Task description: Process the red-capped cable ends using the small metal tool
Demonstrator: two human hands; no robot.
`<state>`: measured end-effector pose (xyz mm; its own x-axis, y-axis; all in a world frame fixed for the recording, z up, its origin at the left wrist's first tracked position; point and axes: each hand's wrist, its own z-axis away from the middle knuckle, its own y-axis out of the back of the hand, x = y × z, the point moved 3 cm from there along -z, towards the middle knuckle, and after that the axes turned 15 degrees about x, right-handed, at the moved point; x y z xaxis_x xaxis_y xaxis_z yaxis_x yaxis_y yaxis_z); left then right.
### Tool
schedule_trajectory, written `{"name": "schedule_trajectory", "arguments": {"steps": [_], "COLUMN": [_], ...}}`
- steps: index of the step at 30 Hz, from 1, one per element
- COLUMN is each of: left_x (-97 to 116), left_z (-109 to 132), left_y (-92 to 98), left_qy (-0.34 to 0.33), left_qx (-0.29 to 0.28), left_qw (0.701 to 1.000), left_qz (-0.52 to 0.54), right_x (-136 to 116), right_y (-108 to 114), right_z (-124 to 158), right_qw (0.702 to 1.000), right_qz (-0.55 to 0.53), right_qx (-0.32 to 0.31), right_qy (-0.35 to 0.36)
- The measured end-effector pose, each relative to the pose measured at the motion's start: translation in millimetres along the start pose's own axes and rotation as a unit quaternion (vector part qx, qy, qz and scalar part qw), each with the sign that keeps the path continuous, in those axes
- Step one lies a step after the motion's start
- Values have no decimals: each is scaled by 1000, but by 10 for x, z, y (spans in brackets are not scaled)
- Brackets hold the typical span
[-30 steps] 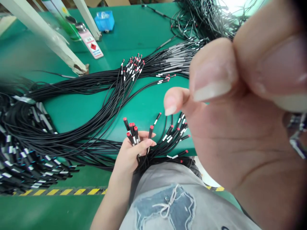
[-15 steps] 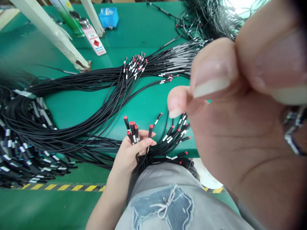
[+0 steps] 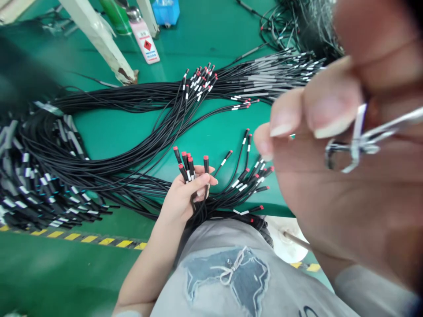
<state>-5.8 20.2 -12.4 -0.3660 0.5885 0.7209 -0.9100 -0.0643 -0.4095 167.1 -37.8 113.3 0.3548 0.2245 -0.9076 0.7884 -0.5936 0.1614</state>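
Observation:
My left hand (image 3: 185, 193) is closed round several black cables with red-tipped ends (image 3: 190, 165) that stand up above the fingers. One red-tipped end (image 3: 206, 164) is pinched apart from the others, between thumb and fingertips. Very near the camera on the right, my right hand (image 3: 330, 154) is large and blurred, its fingers curled. A shiny metal piece (image 3: 358, 143) shows against its fingers and palm; what exactly it is I cannot make out. More red-tipped cable ends (image 3: 244, 180) lie on the green table (image 3: 218, 132) right of my left hand.
Long black cable bundles (image 3: 125, 99) cross the table, with a thick coil (image 3: 33, 185) at the left. Behind them stand a white post (image 3: 99, 42), a pink bottle (image 3: 145, 42) and a blue box (image 3: 166, 12). A white round stool (image 3: 287, 242) is below the table edge.
The view has shifted, so the table things appear further right and higher. The fingers of my right hand have moved, and more of the metal piece shows. My left hand still holds the cables.

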Motion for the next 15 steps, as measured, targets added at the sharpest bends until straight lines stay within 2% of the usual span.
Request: {"name": "schedule_trajectory", "arguments": {"steps": [2, 3, 4, 6, 9, 12, 15], "left_x": [4, 8, 13, 28, 57, 76, 76], "left_z": [-13, -19, -23, -26, -12, 2, -2], "left_y": [5, 7, 7, 2, -13, -22, -10], "left_qy": [-8, -12, -14, -14, -7, 3, 14], "left_qx": [7, 11, 14, 17, 10, 1, 8], "left_qw": [1000, 1000, 1000, 1000, 1000, 1000, 999], "left_qz": [14, 17, 19, 16, 13, 26, 38], "right_x": [111, 200, 309, 548, 836, 917, 883], "right_y": [-152, -221, -259, -288, -328, -405, -481], "right_z": [-94, -122, -143, -163, -143, -89, -9], "right_qw": [990, 982, 978, 985, 992, 984, 979], "right_qz": [-123, -165, -185, -164, -104, -147, -176], "right_qx": [-13, -39, -39, -29, -60, -96, -101], "right_qy": [-64, -81, -83, -55, -31, -28, -11]}}
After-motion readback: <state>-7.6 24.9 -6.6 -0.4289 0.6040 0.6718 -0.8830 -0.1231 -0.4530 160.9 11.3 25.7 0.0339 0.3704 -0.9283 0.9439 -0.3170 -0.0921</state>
